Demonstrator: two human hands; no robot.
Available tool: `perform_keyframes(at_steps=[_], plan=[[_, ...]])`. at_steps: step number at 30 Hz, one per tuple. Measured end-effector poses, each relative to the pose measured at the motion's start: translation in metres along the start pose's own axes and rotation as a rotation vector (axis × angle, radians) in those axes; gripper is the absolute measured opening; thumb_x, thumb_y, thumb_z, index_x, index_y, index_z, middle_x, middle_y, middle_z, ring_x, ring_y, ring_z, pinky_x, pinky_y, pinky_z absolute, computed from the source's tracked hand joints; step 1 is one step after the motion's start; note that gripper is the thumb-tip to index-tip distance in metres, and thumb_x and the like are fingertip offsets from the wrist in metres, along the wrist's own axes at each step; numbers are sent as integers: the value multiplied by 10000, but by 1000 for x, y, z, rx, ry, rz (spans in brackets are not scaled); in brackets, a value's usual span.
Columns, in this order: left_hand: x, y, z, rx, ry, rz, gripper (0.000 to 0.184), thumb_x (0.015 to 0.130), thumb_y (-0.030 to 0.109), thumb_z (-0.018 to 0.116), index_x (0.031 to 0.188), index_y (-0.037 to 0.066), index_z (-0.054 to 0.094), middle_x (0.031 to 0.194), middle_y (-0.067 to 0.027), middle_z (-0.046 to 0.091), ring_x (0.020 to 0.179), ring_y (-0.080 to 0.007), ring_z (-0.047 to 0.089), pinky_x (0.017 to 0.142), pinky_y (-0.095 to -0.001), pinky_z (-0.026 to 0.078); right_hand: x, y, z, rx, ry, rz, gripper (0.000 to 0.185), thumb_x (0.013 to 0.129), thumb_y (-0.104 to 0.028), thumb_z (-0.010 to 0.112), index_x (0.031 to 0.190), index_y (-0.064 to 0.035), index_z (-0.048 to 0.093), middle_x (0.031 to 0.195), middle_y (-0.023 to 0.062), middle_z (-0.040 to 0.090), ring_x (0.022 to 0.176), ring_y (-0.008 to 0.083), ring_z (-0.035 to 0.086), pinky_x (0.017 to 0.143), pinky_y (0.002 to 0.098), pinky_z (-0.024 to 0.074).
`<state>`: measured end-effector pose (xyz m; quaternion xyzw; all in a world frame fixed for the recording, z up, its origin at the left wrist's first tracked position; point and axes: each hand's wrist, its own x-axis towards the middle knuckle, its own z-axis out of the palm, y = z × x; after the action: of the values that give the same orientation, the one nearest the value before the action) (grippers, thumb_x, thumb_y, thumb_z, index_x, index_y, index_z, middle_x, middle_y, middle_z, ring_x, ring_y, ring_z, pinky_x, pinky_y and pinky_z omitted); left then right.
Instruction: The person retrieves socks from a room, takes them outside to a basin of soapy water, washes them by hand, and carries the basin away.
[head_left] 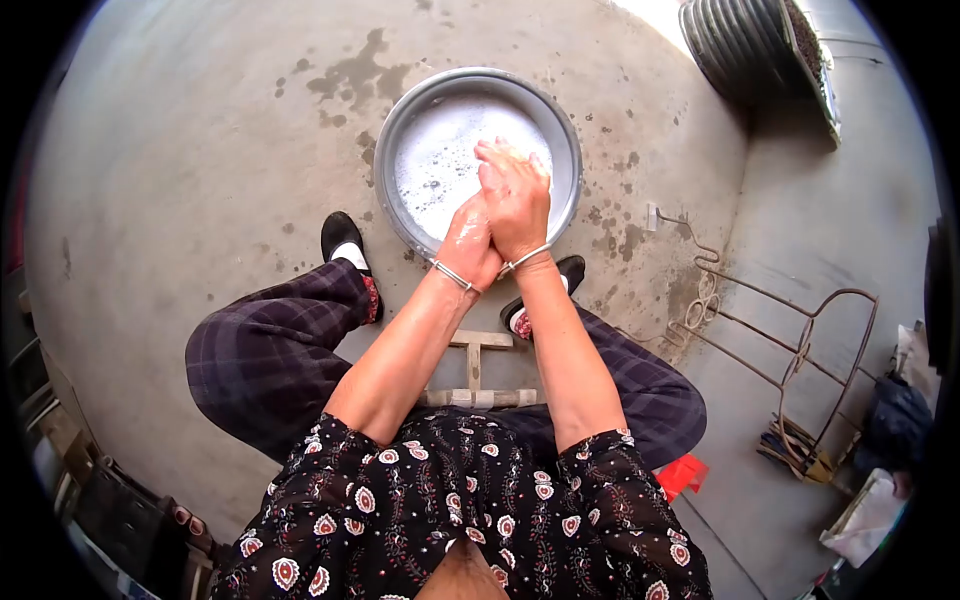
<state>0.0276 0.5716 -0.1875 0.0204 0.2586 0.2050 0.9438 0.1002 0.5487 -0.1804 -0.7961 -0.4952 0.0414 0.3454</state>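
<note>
A round grey metal basin [571, 165] with white suds and foamy water [440, 150] stands on the floor between the feet. Over its near side, my left hand [472, 238] and my right hand [519, 200] are pressed against each other, wet and with some foam on them. The back of my right hand faces up, its fingers extended and slightly apart. My left hand's fingers are mostly hidden against my right hand. Neither hand shows an object in it. Each wrist has a thin silver bangle.
Wet spots mark the concrete floor [230, 150]. A wooden stool [474, 365] is between the legs. To the right stand a bent metal rack [760, 295] and a ridged dark container [735, 50]. Bags [895, 420] sit at the far right; boxes and clutter line the lower left.
</note>
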Motion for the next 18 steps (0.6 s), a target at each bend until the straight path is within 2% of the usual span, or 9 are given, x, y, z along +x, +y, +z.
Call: perform_keyframes(at_steps=[4,5,8,10,11,14,15,16,18], plan=[[1,4,10,83,-104,12,353,903,194,457,1199,2,451,1153,-67,523,1047,-146,491,907,-275,397,6,14,-5,-153,85,40,309,886,-189,396,992,1,614,1097,148,589,1132,289,480,947,391,325],[11,0,-5,-128,-208,-14,367,916,213,426,1221,8,437,1158,-77,522,1059,-160,493,922,-274,387,-4,-14,-3,-24,125,11,323,894,-200,382,1025,-3,602,1126,148,573,1147,289,467,959,385,315],[2,15,-1,-179,-191,112,359,928,212,394,1216,1,434,1206,-86,493,1102,-167,468,960,-291,359,-26,-39,3,60,71,-37,357,904,-217,364,1094,4,569,1188,160,532,1185,302,432,994,381,283],[-2,4,5,-22,51,-30,353,924,201,406,1212,-1,437,1215,-81,484,1128,-161,445,983,-298,335,-3,-7,-2,-18,21,-27,354,904,-215,365,1079,6,578,1180,161,539,1183,310,431,994,390,282],[-1,0,7,43,-109,50,352,922,208,423,1208,3,441,1191,-76,498,1112,-155,456,979,-299,343,7,14,-2,-57,66,62,344,868,-235,414,1052,-7,594,1173,156,543,1178,293,434,990,444,255],[1,1,14,7,-118,37,327,927,223,408,1179,24,466,1162,-82,515,1070,-164,484,967,-313,358,11,20,-4,-83,105,50,355,889,-255,388,1024,-10,606,1163,151,550,1161,296,449,989,442,258],[0,6,13,-55,-20,-57,368,929,219,402,1232,11,425,1227,-92,475,1130,-166,446,989,-305,332,4,12,28,-207,238,126,343,870,-227,422,1052,12,587,1174,180,533,1179,339,417,1010,459,218],[6,10,4,-175,-239,36,369,935,227,387,1235,15,424,1242,-101,463,1140,-173,440,992,-310,329,-11,4,76,-328,367,202,346,850,-199,456,1079,33,569,1185,209,516,1197,382,385,1031,476,177],[7,11,-8,-206,-202,93,375,937,226,386,1243,12,417,1250,-104,455,1148,-170,432,996,-312,326,-19,-5,79,-264,334,188,350,851,-195,453,1093,34,562,1187,208,514,1198,383,384,1031,472,177]])
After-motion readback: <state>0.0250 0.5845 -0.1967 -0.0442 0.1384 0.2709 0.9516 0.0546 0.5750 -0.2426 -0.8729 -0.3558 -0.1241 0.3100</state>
